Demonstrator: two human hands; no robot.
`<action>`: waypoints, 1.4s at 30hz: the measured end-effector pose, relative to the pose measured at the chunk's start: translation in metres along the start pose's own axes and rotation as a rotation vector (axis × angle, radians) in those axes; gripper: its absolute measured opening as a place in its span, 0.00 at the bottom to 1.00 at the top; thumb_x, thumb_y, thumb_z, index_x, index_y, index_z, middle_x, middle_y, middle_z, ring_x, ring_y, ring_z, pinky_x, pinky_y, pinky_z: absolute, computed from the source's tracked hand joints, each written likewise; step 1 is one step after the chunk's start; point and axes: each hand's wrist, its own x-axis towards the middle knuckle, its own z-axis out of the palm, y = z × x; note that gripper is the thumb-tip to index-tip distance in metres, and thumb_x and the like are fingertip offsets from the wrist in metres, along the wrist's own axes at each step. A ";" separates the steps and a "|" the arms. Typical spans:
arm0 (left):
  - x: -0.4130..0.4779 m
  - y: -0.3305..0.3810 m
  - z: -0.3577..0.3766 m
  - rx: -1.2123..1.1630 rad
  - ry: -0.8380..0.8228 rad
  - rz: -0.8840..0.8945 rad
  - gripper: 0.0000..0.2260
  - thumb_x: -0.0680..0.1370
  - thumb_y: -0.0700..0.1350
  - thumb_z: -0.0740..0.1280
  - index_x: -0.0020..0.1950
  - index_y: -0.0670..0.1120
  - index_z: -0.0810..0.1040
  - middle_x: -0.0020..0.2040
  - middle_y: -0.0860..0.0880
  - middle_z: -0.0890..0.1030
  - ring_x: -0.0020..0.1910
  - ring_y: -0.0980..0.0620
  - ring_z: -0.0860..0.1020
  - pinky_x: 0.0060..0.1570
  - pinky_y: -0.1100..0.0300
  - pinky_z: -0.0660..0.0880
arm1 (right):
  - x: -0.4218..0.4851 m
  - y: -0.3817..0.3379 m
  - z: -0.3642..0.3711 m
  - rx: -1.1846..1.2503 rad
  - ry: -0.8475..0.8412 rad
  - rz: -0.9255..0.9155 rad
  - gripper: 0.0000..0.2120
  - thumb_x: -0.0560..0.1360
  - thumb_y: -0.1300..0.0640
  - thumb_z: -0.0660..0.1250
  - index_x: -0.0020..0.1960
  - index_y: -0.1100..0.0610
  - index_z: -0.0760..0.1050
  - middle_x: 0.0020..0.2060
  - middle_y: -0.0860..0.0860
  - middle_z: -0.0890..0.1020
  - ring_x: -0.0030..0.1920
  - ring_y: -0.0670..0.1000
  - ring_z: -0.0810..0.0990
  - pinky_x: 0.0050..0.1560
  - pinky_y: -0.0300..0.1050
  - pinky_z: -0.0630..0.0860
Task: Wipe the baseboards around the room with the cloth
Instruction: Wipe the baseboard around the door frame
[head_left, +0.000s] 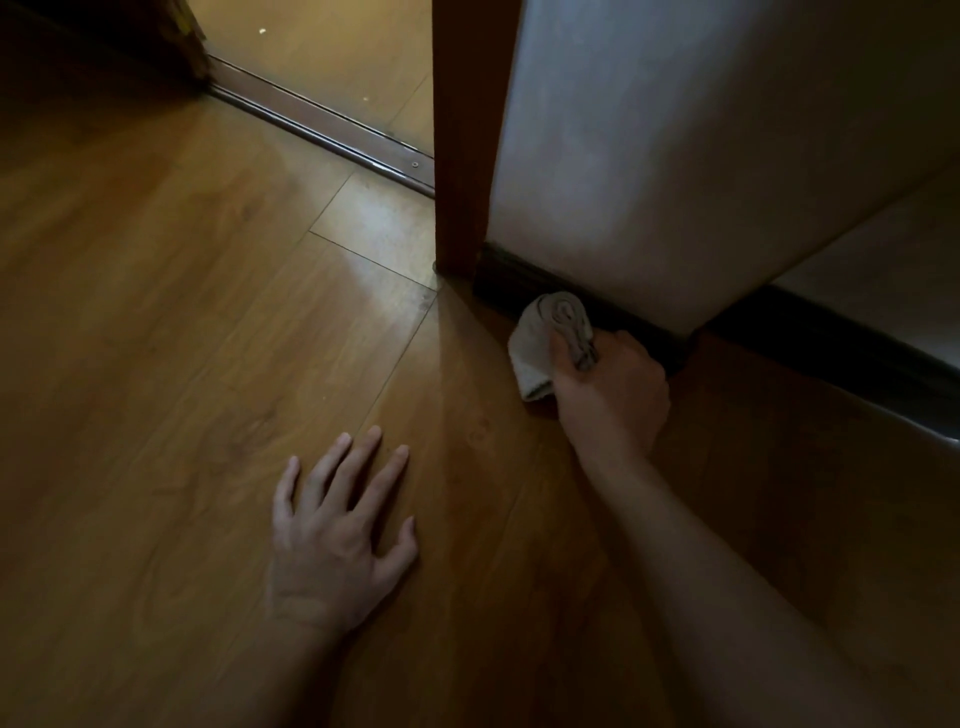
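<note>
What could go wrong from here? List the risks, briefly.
The cloth is bunched in the right hand, so it may skip parts of the dark baseboard, where the dim light hides dust. The left hand rests flat on the glossy wood floor and could slip if it bears weight.

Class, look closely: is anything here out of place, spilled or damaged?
Little stands out. Two pale specks lie on the floor beyond the threshold strip, and the cloth gripped by the right hand looks grey with grime.
</note>
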 end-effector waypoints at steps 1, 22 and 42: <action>0.000 0.000 0.000 -0.001 0.000 0.001 0.29 0.75 0.62 0.59 0.74 0.53 0.72 0.76 0.48 0.69 0.75 0.44 0.66 0.71 0.31 0.59 | 0.000 0.000 0.000 0.001 0.003 0.006 0.18 0.75 0.39 0.65 0.43 0.54 0.81 0.36 0.46 0.72 0.35 0.48 0.75 0.33 0.41 0.68; 0.008 0.020 -0.007 -0.036 -0.155 0.015 0.31 0.77 0.66 0.49 0.79 0.58 0.61 0.81 0.49 0.59 0.80 0.47 0.53 0.77 0.40 0.45 | -0.008 0.026 -0.029 -0.071 0.028 0.005 0.19 0.77 0.41 0.65 0.41 0.56 0.79 0.38 0.51 0.76 0.34 0.47 0.70 0.30 0.39 0.61; 0.011 0.033 0.007 0.038 -0.144 0.070 0.30 0.79 0.66 0.52 0.79 0.56 0.62 0.79 0.48 0.62 0.79 0.44 0.58 0.76 0.39 0.55 | 0.001 0.005 -0.004 -0.041 -0.027 -0.031 0.18 0.76 0.39 0.64 0.42 0.53 0.80 0.39 0.48 0.77 0.35 0.49 0.74 0.34 0.41 0.70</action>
